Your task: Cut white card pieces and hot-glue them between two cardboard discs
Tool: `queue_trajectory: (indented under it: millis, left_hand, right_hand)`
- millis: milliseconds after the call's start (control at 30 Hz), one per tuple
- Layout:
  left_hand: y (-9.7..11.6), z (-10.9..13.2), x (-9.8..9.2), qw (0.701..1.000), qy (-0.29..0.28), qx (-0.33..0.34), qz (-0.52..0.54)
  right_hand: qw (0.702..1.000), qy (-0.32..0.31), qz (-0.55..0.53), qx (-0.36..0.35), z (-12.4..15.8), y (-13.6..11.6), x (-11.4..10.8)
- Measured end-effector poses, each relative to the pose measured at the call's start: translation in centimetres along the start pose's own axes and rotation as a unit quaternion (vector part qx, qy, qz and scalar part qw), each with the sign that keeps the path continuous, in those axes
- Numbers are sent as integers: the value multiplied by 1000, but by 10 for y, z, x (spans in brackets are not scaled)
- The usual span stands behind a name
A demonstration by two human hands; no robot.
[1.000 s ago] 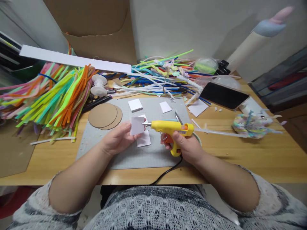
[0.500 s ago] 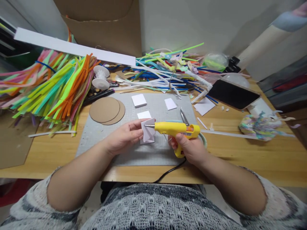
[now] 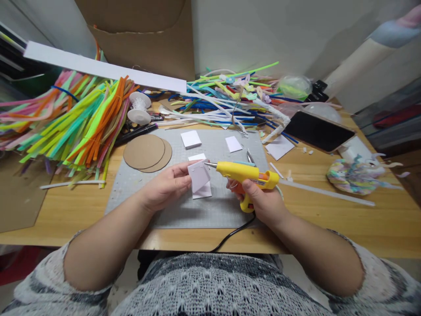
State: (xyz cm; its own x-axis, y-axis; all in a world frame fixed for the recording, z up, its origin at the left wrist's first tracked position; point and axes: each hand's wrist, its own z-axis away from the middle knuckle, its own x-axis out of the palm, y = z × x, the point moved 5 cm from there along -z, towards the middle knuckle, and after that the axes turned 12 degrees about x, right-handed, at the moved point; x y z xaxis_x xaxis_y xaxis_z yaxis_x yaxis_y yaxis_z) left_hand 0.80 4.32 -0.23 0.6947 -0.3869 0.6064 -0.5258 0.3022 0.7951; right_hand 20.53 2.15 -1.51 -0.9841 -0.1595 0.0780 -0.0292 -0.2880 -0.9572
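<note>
White between the fingers of our left hand [image 3: 169, 182], just left of the frame's centre, a small square card [image 3: 199, 176] is held tilted in front of another card [image 3: 203, 192] on the grey mat [image 3: 210, 213]. Close beside its upper right corner we see the metal nozzle [image 3: 211, 165] pointing leftward, though we cannot tell whether its tip touches the card; from there the yellow glue gun [image 3: 240, 173] stretches its long axis rightward and slightly downward to our right hand [image 3: 268, 199], right of the frame's centre, whose fingers are wrapped around the handle [image 3: 246, 204].
</note>
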Motion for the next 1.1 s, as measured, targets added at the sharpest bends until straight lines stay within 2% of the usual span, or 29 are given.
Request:
queue_trajectory:
  millis: [167, 300, 467, 667, 833, 967, 1100]
  left_hand:
    - [-1, 0, 2, 1000, -4, -10, 1]
    - [-3, 0, 0, 1000, -8, -5, -6]
    - [-3, 0, 0, 1000, -10, -9, -16]
    - [0, 0, 0, 1000, 0, -2, -22]
    - [3, 0, -2, 999, 7, 8, -35]
    - [6, 1, -4, 999, 16, 3, -40]
    - [13, 1, -6, 998, 29, 28, -57]
  right_hand:
    - [998, -54, -20, -13, 1, 2, 3]
    - [998, -67, -21, 3, 1, 3, 5]
    - [998, -52, 12, 19, 1, 6, 4]
    - [999, -45, -4, 12, -1, 6, 3]
    - [1000, -10, 19, 8, -2, -4, 4]
    - [999, 20, 34, 37, -1, -2, 3]
    - [995, 50, 66, 56, 1, 0, -2]
